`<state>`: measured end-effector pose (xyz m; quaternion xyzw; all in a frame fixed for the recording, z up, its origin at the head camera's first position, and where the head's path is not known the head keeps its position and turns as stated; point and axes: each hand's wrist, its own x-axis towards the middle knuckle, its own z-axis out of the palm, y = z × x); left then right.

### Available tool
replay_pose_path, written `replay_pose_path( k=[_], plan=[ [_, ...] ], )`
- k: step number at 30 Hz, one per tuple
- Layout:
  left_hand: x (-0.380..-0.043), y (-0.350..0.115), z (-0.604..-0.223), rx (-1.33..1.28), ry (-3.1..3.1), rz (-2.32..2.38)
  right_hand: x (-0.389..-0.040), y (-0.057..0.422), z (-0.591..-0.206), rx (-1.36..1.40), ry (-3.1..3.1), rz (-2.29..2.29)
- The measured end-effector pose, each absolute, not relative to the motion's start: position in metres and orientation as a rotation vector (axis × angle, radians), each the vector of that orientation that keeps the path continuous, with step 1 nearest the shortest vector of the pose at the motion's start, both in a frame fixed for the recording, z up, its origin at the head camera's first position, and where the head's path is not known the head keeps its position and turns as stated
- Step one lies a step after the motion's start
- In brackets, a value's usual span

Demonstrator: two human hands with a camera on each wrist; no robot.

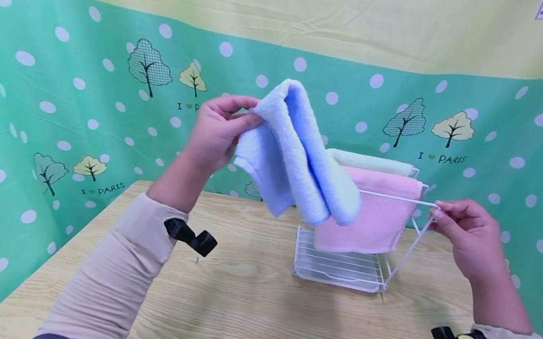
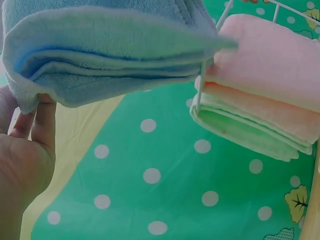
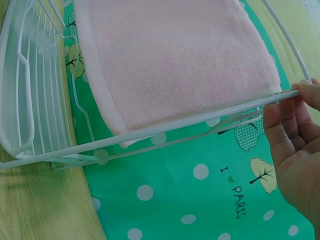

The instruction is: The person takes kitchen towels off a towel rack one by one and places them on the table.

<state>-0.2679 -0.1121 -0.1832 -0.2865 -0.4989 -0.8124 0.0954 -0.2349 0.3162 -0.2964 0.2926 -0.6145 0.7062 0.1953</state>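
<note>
A light blue folded towel (image 1: 299,156) hangs in the air at the front left of a white wire rack (image 1: 411,253). Its left edge is pinched between the thumb and fingers of my left hand (image 1: 217,127). The towel covers the left end of the front bar (image 1: 397,198), and I cannot tell whether the two touch. My right hand (image 1: 470,238) grips the right corner of that bar. Behind it, a pink towel (image 1: 368,223) is draped over another bar. A pale green towel (image 2: 245,130) hangs farthest back, mostly hidden in the head view.
The rack's base has a wire shelf (image 1: 341,263) above a tray and stands on a wooden table (image 1: 242,304). A green and yellow printed curtain (image 1: 107,77) surrounds the table's back and sides. Black wrist cameras sit on both sleeves.
</note>
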Motion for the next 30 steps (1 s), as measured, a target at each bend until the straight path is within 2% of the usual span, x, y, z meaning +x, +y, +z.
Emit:
replay_pose_path(
  k=[10,30],
  plan=[
    [-0.268,-0.127,-0.189,-0.855,-1.454,-2.346,-0.235,0.315,-0.296,0.839,-1.689,2.009],
    [-0.271,-0.159,-0.22,-0.648,-1.512,-2.372,-0.232,0.313,-0.294,0.729,-1.721,1.988]
  ],
)
